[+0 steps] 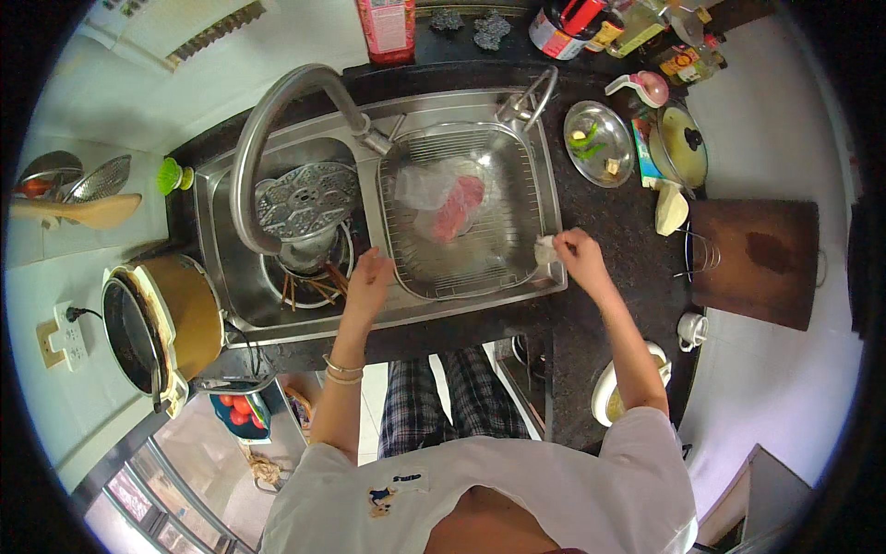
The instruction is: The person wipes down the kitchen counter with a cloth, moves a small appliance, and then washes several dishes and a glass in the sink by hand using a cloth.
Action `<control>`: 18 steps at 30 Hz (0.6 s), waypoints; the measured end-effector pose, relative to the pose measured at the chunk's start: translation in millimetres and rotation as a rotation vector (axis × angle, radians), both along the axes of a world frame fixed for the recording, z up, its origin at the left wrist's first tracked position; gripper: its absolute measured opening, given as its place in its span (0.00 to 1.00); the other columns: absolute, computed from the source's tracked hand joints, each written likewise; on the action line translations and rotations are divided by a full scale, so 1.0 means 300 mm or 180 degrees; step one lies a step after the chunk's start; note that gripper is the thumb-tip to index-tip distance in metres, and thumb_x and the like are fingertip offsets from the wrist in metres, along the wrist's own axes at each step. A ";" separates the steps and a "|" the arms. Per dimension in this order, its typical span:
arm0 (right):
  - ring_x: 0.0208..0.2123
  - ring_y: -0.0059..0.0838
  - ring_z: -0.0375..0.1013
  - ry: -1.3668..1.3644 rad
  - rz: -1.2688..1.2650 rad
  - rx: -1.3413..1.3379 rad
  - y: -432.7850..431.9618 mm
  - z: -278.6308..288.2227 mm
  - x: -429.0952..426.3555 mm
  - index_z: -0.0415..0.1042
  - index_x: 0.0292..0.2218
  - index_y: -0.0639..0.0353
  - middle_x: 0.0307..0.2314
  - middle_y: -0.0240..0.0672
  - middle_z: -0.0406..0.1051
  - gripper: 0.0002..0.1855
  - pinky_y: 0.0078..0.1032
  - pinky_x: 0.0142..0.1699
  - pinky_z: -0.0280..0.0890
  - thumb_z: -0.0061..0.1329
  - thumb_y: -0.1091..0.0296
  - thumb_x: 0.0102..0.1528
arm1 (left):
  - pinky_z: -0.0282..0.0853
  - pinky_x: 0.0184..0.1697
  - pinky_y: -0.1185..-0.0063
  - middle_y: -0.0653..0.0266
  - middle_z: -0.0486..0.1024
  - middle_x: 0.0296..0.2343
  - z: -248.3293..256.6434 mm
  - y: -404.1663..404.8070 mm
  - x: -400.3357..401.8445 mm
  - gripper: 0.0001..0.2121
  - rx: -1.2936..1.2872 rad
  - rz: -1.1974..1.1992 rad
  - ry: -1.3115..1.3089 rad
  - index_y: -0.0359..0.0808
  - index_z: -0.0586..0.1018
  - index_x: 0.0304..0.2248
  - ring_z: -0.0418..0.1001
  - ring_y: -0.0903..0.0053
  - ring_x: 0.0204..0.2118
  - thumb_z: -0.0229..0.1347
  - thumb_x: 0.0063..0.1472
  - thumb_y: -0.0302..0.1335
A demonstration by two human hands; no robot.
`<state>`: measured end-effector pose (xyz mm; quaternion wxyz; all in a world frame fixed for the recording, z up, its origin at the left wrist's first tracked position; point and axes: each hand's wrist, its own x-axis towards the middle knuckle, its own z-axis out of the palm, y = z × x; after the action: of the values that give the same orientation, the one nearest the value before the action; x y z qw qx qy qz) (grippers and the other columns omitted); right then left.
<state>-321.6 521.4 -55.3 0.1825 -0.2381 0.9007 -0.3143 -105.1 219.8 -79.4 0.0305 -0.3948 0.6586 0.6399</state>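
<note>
My right hand [583, 257] pinches a small, crumpled whitish piece [545, 250] at the right rim of the sink; its material is unclear. Over the divider between the basins is my left hand [370, 280], fingers slightly apart, with nothing visible in it. Just left of it, several wooden chopsticks [322, 285] lie in the left basin. A pink slab of raw meat [457, 208] and a clear plastic bag [419, 185] lie in the wire drain basket [408, 266] in the right basin. A perforated steamer plate [308, 197] rests on metalware in the left basin.
A curved faucet [250, 145] arches over the left basin. On the right counter are a metal plate [599, 156] with green peppers, a glass-lidded bowl [678, 145] and an upright cutting board [754, 263]. A pressure cooker pot [166, 318] stands left; bottles [637, 31] line the back.
</note>
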 end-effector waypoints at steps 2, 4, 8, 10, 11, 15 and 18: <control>0.28 0.43 0.67 -0.0073 0.0231 0.0000 0.045 0.026 0.077 0.68 0.26 0.65 0.25 0.44 0.66 0.04 0.30 0.34 0.62 0.44 0.75 0.47 | 0.61 0.39 0.84 0.65 0.71 0.33 -0.039 -0.002 0.034 0.17 -0.0031 0.0379 0.0536 0.30 0.68 0.43 0.67 0.82 0.35 0.50 0.57 0.30; 0.34 0.44 0.65 0.0307 0.0692 0.0288 0.117 0.001 0.165 0.69 0.30 0.63 0.30 0.44 0.66 0.07 0.32 0.39 0.62 0.44 0.77 0.44 | 0.61 0.39 0.83 0.63 0.71 0.35 -0.028 0.004 0.033 0.16 0.0004 0.0431 0.0585 0.30 0.68 0.43 0.67 0.81 0.36 0.49 0.57 0.30; 0.41 0.47 0.59 0.0817 0.1007 0.0607 0.129 -0.049 0.337 0.65 0.41 0.62 0.41 0.45 0.61 0.22 0.34 0.45 0.59 0.41 0.83 0.41 | 0.63 0.42 0.81 0.61 0.70 0.37 0.015 0.002 0.069 0.14 0.0169 0.0725 0.0762 0.31 0.68 0.43 0.68 0.77 0.39 0.47 0.59 0.29; 0.42 0.47 0.57 0.0763 0.0986 0.0648 0.106 -0.065 0.425 0.59 0.47 0.62 0.45 0.47 0.57 0.29 0.36 0.47 0.58 0.39 0.85 0.40 | 0.63 0.43 0.80 0.60 0.71 0.36 0.061 0.004 0.082 0.13 0.0268 0.0919 0.0689 0.32 0.69 0.41 0.68 0.77 0.40 0.46 0.59 0.29; 0.42 0.47 0.57 0.0801 0.1015 0.0746 0.100 -0.099 0.474 0.58 0.48 0.62 0.46 0.47 0.56 0.29 0.35 0.47 0.58 0.40 0.83 0.42 | 0.63 0.43 0.80 0.60 0.71 0.36 0.071 0.003 0.090 0.13 0.0237 0.0945 0.0706 0.32 0.69 0.41 0.68 0.77 0.40 0.46 0.59 0.29; 0.42 0.47 0.57 0.0549 0.1062 0.0361 -0.076 -0.093 0.610 0.58 0.48 0.63 0.44 0.47 0.57 0.28 0.35 0.48 0.58 0.41 0.82 0.42 | 0.64 0.42 0.80 0.62 0.71 0.35 0.086 -0.021 0.165 0.12 0.0308 0.1158 0.0770 0.32 0.70 0.39 0.68 0.78 0.39 0.47 0.59 0.31; 0.43 0.47 0.58 0.0503 0.1209 0.0197 -0.244 -0.123 0.680 0.60 0.46 0.66 0.42 0.47 0.58 0.26 0.35 0.47 0.58 0.41 0.81 0.42 | 0.64 0.40 0.83 0.64 0.72 0.34 0.088 -0.036 0.194 0.10 0.0501 0.1228 0.0840 0.32 0.70 0.39 0.69 0.79 0.38 0.47 0.59 0.28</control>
<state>-117.5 448.1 -92.2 0.1744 -0.4218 0.8604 -0.2268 -47.0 209.1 -53.1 -0.1480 -0.4226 0.5175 0.7292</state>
